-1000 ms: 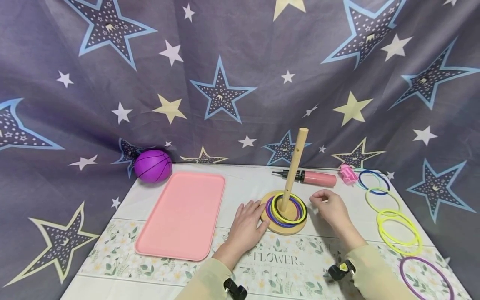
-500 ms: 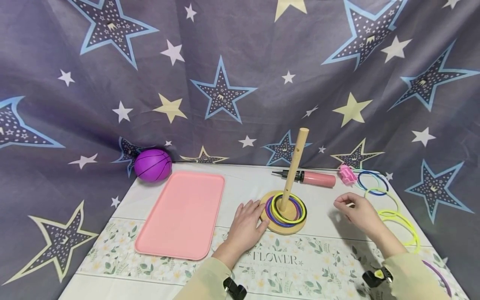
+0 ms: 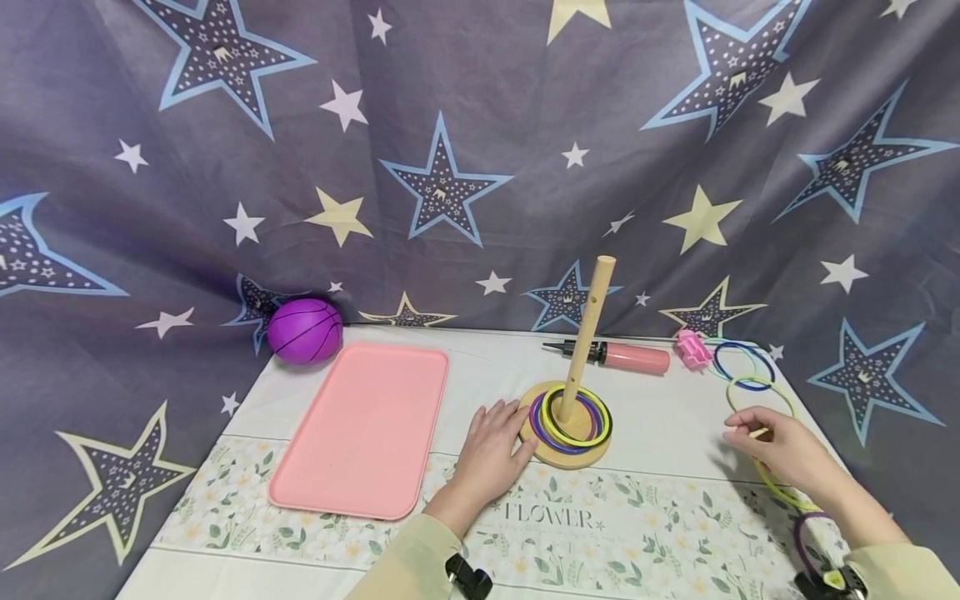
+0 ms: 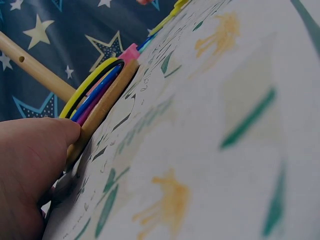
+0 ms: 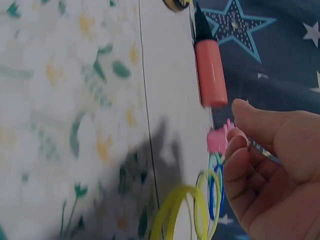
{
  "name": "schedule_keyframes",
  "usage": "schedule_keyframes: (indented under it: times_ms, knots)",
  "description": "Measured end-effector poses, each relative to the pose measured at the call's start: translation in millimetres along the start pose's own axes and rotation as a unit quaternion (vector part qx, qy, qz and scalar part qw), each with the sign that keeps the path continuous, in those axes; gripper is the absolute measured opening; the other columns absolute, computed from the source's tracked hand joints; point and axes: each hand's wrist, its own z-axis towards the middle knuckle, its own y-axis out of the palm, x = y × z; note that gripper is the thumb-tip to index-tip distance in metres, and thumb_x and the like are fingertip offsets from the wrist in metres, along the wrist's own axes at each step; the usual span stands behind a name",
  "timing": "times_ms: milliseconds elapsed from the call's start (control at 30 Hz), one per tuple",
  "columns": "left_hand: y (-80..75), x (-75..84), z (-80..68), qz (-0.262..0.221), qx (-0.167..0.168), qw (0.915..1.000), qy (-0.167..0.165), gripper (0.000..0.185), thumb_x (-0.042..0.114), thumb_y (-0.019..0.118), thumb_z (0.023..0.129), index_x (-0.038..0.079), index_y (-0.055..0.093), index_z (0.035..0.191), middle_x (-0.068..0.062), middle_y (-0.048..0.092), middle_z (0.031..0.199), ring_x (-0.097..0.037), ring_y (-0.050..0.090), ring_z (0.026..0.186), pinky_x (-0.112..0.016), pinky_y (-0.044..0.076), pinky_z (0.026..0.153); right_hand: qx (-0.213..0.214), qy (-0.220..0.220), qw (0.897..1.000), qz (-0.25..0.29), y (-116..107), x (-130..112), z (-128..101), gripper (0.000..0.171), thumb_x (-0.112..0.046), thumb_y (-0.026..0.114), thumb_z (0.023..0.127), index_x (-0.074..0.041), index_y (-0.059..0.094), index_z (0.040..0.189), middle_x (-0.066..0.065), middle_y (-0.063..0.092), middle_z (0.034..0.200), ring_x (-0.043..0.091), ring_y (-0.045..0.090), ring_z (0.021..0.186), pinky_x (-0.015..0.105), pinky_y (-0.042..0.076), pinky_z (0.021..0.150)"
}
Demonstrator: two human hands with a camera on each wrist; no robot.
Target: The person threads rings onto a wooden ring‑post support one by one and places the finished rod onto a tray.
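Observation:
A wooden peg (image 3: 588, 342) rises from a round wooden base (image 3: 551, 454). Several rings (image 3: 557, 429) in yellow, black, blue and purple lie stacked around its foot. My left hand (image 3: 491, 454) rests flat at the left edge of that base, its fingers nearly straight. In the left wrist view the thumb (image 4: 40, 145) touches the rim. My right hand (image 3: 783, 450) hovers over the loose yellow rings (image 3: 776, 483) at the right; its fingers are loosely bent and hold nothing. The right wrist view shows a gap between thumb and fingers, with the yellow rings (image 5: 175, 205) below the hand.
A pink tray (image 3: 360, 433) lies left of the stand, a purple ball (image 3: 306, 332) behind it. At the back are a pink-and-black hand pump (image 3: 633, 357), a pink plastic piece (image 3: 692, 350) and a blue ring (image 3: 770, 364). A purple ring (image 3: 799, 542) lies partly under my right arm.
My right hand has moved right, away from the peg stand, to over the yellow rings. My left hand has stayed on the base.

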Motion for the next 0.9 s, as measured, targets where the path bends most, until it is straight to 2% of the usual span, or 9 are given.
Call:
schedule_keyframes:
  times_ms: [167, 233, 400, 633, 900]
  knots:
    - [1.1, 1.0, 0.1, -0.005, 0.000, 1.0000, 0.001, 0.057, 0.038, 0.063, 0.112, 0.011, 0.056, 0.162, -0.014, 0.050, 0.168, -0.040, 0.039, 0.160, -0.063, 0.020, 0.134, -0.010, 0.023, 0.999, -0.027, -14.8, 14.5, -14.2, 0.035, -0.022, 0.074, 0.109, 0.005, 0.069, 0.131, 0.008, 0.070, 0.104, 0.018, 0.062, 0.073, 0.033, 0.053, 0.056]
    - [1.5, 1.0, 0.3, -0.005, -0.001, 1.0000, 0.001, 0.057, 0.037, 0.064, 0.112, 0.011, 0.056, 0.162, -0.015, 0.050, 0.168, -0.040, 0.039, 0.160, -0.063, 0.020, 0.134, -0.011, 0.030, 0.998, -0.049, -20.5, 21.2, -19.9, 0.037, -0.026, 0.074, 0.109, 0.004, 0.070, 0.131, 0.005, 0.071, 0.105, 0.015, 0.064, 0.078, 0.032, 0.053, 0.059]
    - [1.0, 0.7, 0.4, -0.004, -0.003, 1.0000, -0.002, 0.058, 0.038, 0.064, 0.112, 0.011, 0.056, 0.163, -0.015, 0.050, 0.169, -0.039, 0.038, 0.160, -0.062, 0.019, 0.134, -0.027, 0.056, 0.996, -0.066, -31.8, 38.7, -30.1, 0.047, -0.036, 0.074, 0.109, 0.004, 0.070, 0.133, 0.003, 0.073, 0.107, 0.011, 0.066, 0.087, 0.029, 0.055, 0.066]
    - [-0.5, -0.4, -0.4, -0.006, -0.005, 1.0000, -0.004, 0.057, 0.037, 0.064, 0.112, 0.011, 0.056, 0.163, -0.015, 0.049, 0.169, -0.040, 0.038, 0.160, -0.062, 0.018, 0.134, -0.045, 0.094, 0.992, -0.077, -35.0, 61.0, -40.6, 0.059, -0.046, 0.079, 0.103, 0.005, 0.070, 0.132, 0.003, 0.073, 0.108, 0.013, 0.065, 0.088, 0.031, 0.058, 0.069]
    - [-0.7, 0.6, 0.6, -0.007, -0.003, 1.0000, -0.001, 0.057, 0.037, 0.064, 0.112, 0.011, 0.056, 0.163, -0.015, 0.049, 0.169, -0.040, 0.038, 0.160, -0.062, 0.018, 0.134, -0.051, 0.111, 0.988, -0.092, -30.4, 75.1, -45.2, 0.058, -0.042, 0.087, 0.097, 0.005, 0.072, 0.127, 0.001, 0.073, 0.104, 0.018, 0.066, 0.089, 0.031, 0.057, 0.067]
